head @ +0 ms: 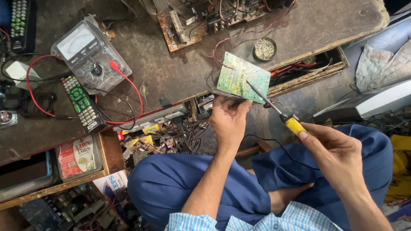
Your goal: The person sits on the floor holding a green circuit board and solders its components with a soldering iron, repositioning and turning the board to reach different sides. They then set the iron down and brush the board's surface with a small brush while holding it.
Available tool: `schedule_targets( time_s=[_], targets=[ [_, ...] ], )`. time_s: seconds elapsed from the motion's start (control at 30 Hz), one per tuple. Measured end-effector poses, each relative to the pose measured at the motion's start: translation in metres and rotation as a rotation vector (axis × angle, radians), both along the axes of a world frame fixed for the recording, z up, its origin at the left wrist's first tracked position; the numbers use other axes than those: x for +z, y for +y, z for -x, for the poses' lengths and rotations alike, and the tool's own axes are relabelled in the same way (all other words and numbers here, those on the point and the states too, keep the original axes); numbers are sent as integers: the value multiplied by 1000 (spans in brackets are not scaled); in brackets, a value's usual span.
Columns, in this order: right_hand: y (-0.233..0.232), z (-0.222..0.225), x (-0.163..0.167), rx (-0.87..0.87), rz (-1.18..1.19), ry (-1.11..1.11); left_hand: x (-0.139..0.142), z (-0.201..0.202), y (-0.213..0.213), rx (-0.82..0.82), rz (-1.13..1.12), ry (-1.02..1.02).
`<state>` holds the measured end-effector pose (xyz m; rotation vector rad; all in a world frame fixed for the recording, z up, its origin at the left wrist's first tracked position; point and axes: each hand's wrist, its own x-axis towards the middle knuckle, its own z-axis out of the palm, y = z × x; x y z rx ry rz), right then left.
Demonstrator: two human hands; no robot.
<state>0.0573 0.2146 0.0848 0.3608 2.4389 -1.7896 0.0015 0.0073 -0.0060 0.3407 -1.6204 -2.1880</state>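
Observation:
My left hand (pixel 228 117) grips the lower edge of a green circuit board (pixel 242 77), holding it tilted over the front edge of a worn workbench (pixel 171 72). My right hand (pixel 334 152) holds a soldering iron with a yellow handle (pixel 294 125). Its thin metal tip (pixel 252 87) rests on the board's solder side. Red wires run from the board's far corner to a larger brown circuit board (pixel 192 21) at the back of the bench. A black cord trails from the iron across my blue trousers.
An analog multimeter (pixel 87 53) with red and black leads and a remote control (pixel 81 102) lie at the bench's left. A small round tin (pixel 264 48) sits behind the green board. An open drawer (pixel 308 68) and loose parts crowd the area below the bench.

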Motion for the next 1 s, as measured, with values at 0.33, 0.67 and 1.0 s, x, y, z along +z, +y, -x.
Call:
schedule_targets(
  time_s=[0.33, 0.67, 1.0],
  targets=[
    [-1, 1, -4, 38, 2, 26, 4, -2, -1, -2, 23, -30],
    [0, 3, -10, 31, 64, -15, 4, -1, -2, -12, 22, -15],
    [3, 8, -2, -22, 63, 18, 2, -1, 0, -7, 5, 21]
  ],
)
